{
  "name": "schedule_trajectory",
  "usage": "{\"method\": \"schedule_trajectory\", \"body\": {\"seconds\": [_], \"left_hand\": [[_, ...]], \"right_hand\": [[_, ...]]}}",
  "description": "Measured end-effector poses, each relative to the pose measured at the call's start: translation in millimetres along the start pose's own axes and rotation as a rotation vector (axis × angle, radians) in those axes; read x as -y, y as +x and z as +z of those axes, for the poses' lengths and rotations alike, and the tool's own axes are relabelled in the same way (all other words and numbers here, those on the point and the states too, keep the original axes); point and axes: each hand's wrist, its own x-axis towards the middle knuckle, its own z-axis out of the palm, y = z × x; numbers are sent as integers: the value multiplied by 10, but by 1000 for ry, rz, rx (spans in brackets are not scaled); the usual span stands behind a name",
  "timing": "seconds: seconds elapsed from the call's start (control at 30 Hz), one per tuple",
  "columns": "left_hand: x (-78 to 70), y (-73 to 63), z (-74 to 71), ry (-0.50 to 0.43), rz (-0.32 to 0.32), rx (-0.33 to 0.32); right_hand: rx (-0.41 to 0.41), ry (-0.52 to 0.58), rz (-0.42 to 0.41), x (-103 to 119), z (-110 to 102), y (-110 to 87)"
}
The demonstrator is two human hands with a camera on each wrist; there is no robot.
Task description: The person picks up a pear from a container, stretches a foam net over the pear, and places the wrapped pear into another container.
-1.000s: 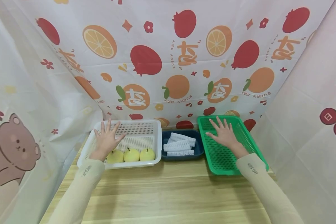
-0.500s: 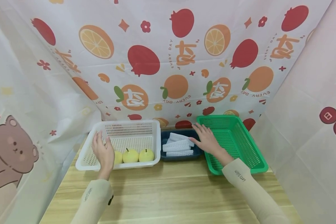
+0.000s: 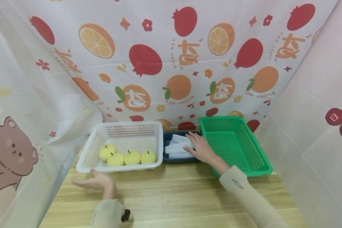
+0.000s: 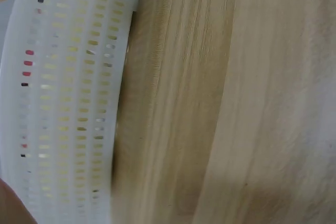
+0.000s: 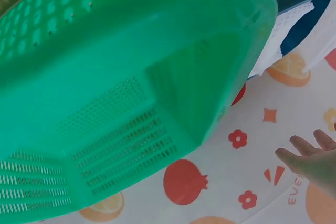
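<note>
My left hand hovers just in front of the white basket, its fingers extended to the left and holding nothing. Several yellow pears with dark stems sit along the near side of that basket. Over the right part of a dark blue tray is my right hand, fingers spread loosely. White foam fruit nets lie in the tray, partly covered by that hand; whether the fingertips touch them I cannot tell. In the right wrist view, the right hand appears with relaxed fingers and nothing gripped.
To the right of the tray stands a green basket with nothing in it. All the containers line the back of the wooden table. A fruit-print curtain hangs right behind them, and more cloth hangs at both sides.
My left hand has drawn back from above the white basket toward the near edge, uncovering a pear. My right hand has moved left from over the green basket to the blue tray.
</note>
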Motion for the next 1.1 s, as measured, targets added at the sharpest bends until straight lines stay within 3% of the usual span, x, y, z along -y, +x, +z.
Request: {"method": "schedule_trajectory", "body": {"seconds": [0.13, 0.23, 0.47, 0.8, 0.9, 1.1], "left_hand": [[64, 57, -60, -69, -191, 101], [95, 77, -65, -142, -254, 191], [153, 65, -36, -236, -243, 322], [127, -20, -29, -489, -208, 354], [111, -51, -23, -503, -215, 336], [122, -40, 18, -424, -212, 299]], "right_hand": [[2, -22, 3, 56, 49, 14], [8, -19, 11, 104, 86, 26], [36, -1, -17, 219, 181, 59], [111, 89, -2, 468, 342, 160], [117, 138, -3, 534, 414, 211], [146, 169, -6, 671, 587, 299]]}}
